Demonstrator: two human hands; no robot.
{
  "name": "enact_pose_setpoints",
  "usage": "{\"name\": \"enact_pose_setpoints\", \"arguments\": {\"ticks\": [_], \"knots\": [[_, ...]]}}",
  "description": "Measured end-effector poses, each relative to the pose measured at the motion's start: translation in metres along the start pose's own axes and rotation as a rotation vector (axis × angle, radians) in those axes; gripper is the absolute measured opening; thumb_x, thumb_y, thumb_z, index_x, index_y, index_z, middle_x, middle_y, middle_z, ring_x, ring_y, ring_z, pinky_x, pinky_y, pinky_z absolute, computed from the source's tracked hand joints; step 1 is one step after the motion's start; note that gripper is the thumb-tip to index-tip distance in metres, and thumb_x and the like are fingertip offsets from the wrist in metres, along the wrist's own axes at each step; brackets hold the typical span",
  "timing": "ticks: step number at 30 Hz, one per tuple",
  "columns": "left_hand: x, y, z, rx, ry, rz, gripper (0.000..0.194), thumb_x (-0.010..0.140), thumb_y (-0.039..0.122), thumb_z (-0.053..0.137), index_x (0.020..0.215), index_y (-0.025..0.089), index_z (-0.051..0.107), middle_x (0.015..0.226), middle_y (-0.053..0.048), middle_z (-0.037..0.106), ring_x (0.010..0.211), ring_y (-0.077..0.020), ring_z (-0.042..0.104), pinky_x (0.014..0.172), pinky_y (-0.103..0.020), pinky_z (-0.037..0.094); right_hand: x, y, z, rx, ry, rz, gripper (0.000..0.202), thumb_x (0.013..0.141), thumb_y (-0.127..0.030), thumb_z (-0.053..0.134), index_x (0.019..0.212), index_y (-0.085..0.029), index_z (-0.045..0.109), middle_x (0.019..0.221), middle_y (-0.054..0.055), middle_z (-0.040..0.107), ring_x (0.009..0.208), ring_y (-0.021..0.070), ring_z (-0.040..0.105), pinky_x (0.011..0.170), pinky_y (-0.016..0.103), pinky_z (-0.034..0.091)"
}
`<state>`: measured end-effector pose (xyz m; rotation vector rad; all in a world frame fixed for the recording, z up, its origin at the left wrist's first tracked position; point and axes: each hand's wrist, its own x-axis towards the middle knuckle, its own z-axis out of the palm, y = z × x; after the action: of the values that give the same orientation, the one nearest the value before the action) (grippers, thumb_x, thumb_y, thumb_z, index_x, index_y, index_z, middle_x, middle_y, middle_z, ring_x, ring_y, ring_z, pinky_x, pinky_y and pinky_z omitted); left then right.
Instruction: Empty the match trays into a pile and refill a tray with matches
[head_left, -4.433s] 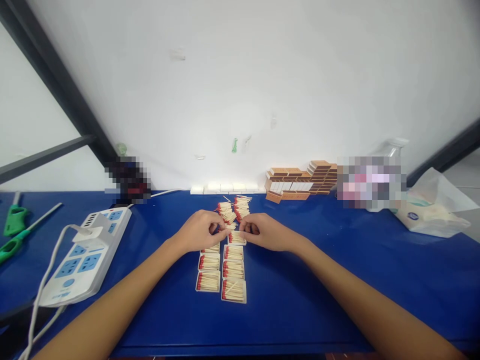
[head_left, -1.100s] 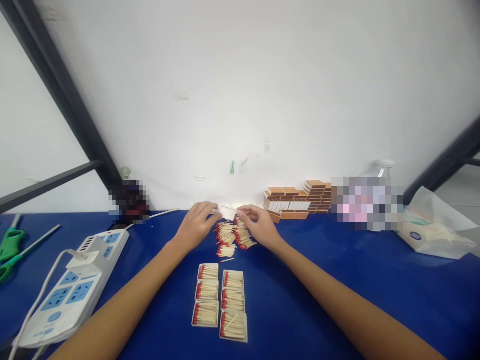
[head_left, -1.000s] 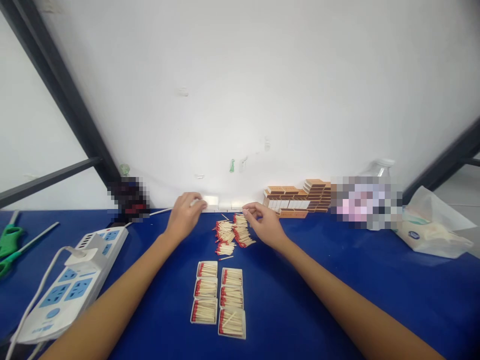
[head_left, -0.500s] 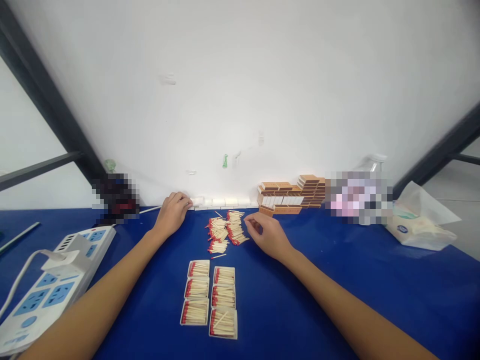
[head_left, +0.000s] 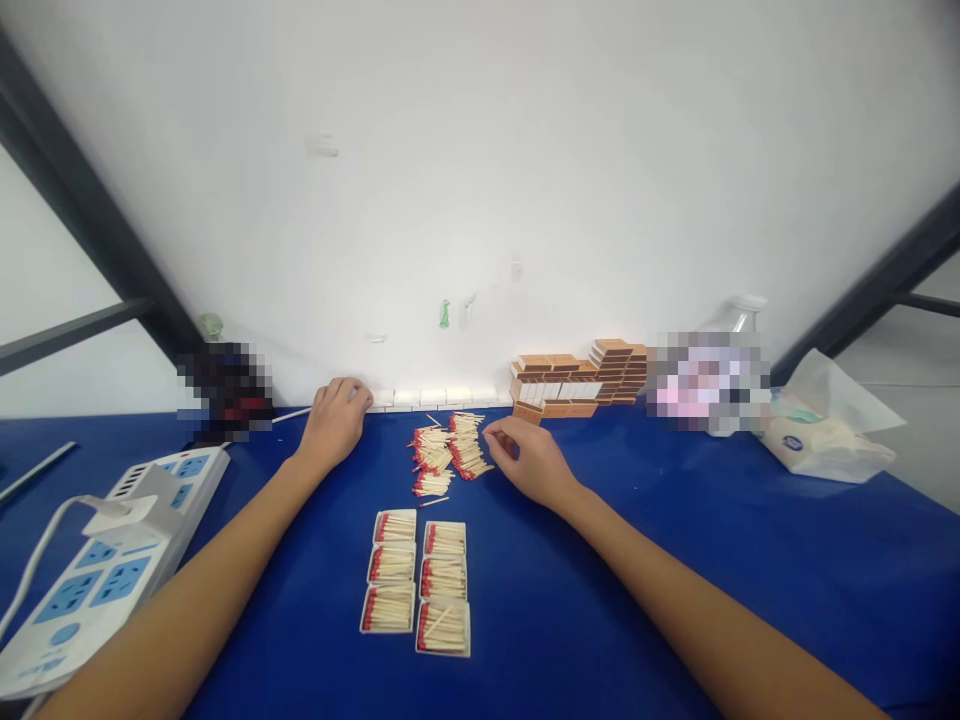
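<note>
Here's the left hand [head_left: 335, 422], out at the left end of the low white row [head_left: 432, 398] along the wall [head_left: 405, 230], fingers curled; whether its grip has hold of a piece, I can't tell. Over to the right hand [head_left: 532, 462], just beside the loose matches [head_left: 466, 446], thumb and fingertips closed together in a pinch, nothing showing in that grip. The matches lie heaped on the blue worktop [head_left: 600, 620], red heads mostly left, one stray at the near edge. Nearer still, six filled trays [head_left: 390, 563] make two columns of three, and a match slants across the nearest right one! Brown matchboxes [head_left: 619, 375] stand stacked by the wall, right of the white row.
</note>
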<state>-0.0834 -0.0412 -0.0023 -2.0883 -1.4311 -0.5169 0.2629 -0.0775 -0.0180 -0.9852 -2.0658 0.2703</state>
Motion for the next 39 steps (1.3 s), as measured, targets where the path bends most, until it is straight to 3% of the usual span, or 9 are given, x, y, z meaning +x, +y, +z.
{"name": "enact_pose_setpoints", "arguments": {"ticks": [8, 12, 16, 19, 21, 23, 26, 34, 39], "knots": [[0.001, 0.008, 0.005, -0.046, -0.04, -0.003, 0.025, 0.104, 0.024, 0.046, 0.109, 0.017, 0.069, 0.122, -0.016, 0.066, 0.113, -0.034, 0.056, 0.088, -0.045, 0.044, 0.0, 0.0, 0.0, -0.014, -0.032, -0.001, 0.012, 0.096, -0.022, 0.054, 0.093, -0.02, 0.066, 0.077, 0.002, 0.065, 0.064, 0.015, 0.058, 0.065, 0.028, 0.045], [0.007, 0.014, -0.009, -0.119, 0.031, -0.038, 0.027, 0.104, 0.03, 0.049, 0.12, 0.016, 0.067, 0.124, -0.017, 0.066, 0.116, -0.0347, 0.055, 0.094, -0.047, 0.043, 0.001, -0.012, -0.006, 0.019, -0.048, -0.019, 0.016, 0.097, -0.025, 0.054, 0.092, -0.019, 0.067, 0.079, 0.003, 0.066, 0.064, 0.0139, 0.056, 0.064, 0.028, 0.045], [0.011, 0.035, -0.043, -0.317, 0.028, -0.012, 0.023, 0.103, 0.034, 0.052, 0.103, 0.017, 0.069, 0.099, -0.011, 0.069, 0.097, -0.0276, 0.061, 0.087, -0.042, 0.047, 0.0, -0.043, -0.02, 0.177, -0.363, 0.011, 0.027, 0.093, -0.045, 0.066, 0.099, -0.019, 0.071, 0.087, 0.004, 0.069, 0.065, 0.0132, 0.056, 0.063, 0.028, 0.047], [0.002, 0.058, -0.066, -0.564, -0.105, 0.046, 0.023, 0.101, 0.037, 0.057, 0.091, 0.02, 0.069, 0.079, -0.003, 0.066, 0.074, -0.0189, 0.06, 0.071, -0.033, 0.047, -0.006, -0.07, -0.028, 0.164, -0.645, 0.007, 0.066, 0.078, -0.066, 0.076, 0.125, -0.02, 0.067, 0.116, 0.01, 0.069, 0.09, 0.0217, 0.066, 0.078, 0.035, 0.054], [-0.009, 0.071, -0.073, -0.62, -0.097, 0.079, 0.022, 0.101, 0.037, 0.058, 0.091, 0.02, 0.069, 0.079, -0.002, 0.067, 0.074, -0.0178, 0.06, 0.07, -0.032, 0.047, -0.014, -0.086, -0.029, 0.072, -0.716, -0.007, 0.098, 0.068, -0.078, 0.077, 0.143, -0.018, 0.057, 0.14, 0.018, 0.059, 0.119, 0.0343, 0.061, 0.095, 0.047, 0.053], [-0.019, 0.077, -0.073, -0.578, -0.048, 0.136, 0.025, 0.102, 0.037, 0.056, 0.09, 0.019, 0.069, 0.079, -0.004, 0.069, 0.075, -0.0186, 0.061, 0.072, -0.033, 0.048, -0.025, -0.099, -0.027, -0.019, -0.715, -0.048, 0.123, 0.061, -0.085, 0.075, 0.155, -0.012, 0.044, 0.155, 0.024, 0.046, 0.14, 0.0445, 0.045, 0.11, 0.058, 0.042], [-0.024, 0.074, -0.066, -0.454, -0.007, 0.214, 0.029, 0.104, 0.037, 0.052, 0.089, 0.019, 0.07, 0.083, -0.006, 0.072, 0.077, -0.0206, 0.063, 0.076, -0.036, 0.05, -0.042, -0.113, -0.019, -0.092, -0.68, -0.116, 0.138, 0.057, -0.088, 0.074, 0.161, -0.005, 0.033, 0.159, 0.03, 0.039, 0.144, 0.0508, 0.037, 0.116, 0.067, 0.031], [-0.023, 0.069, -0.058, -0.406, -0.038, 0.181, 0.029, 0.102, 0.039, 0.051, 0.095, 0.022, 0.074, 0.086, -0.01, 0.073, 0.083, -0.025, 0.064, 0.082, -0.041, 0.049, -0.047, -0.12, -0.009, -0.139, -0.586, -0.19, 0.119, 0.06, -0.06, 0.085, 0.155, -0.004, 0.04, 0.141, 0.03, 0.056, 0.124, 0.0452, 0.056, 0.104, 0.063, 0.046], [-0.023, 0.076, -0.061, -0.54, -0.059, 0.128, 0.027, 0.1, 0.039, 0.054, 0.093, 0.021, 0.074, 0.085, -0.01, 0.072, 0.081, -0.0244, 0.062, 0.083, -0.041, 0.047, -0.041, -0.108, -0.011, -0.126, -0.545, -0.195, 0.124, 0.06, -0.056, 0.085, 0.159, -0.003, 0.032, 0.147, 0.031, 0.051, 0.133, 0.0466, 0.051, 0.11, 0.061, 0.043]]}}
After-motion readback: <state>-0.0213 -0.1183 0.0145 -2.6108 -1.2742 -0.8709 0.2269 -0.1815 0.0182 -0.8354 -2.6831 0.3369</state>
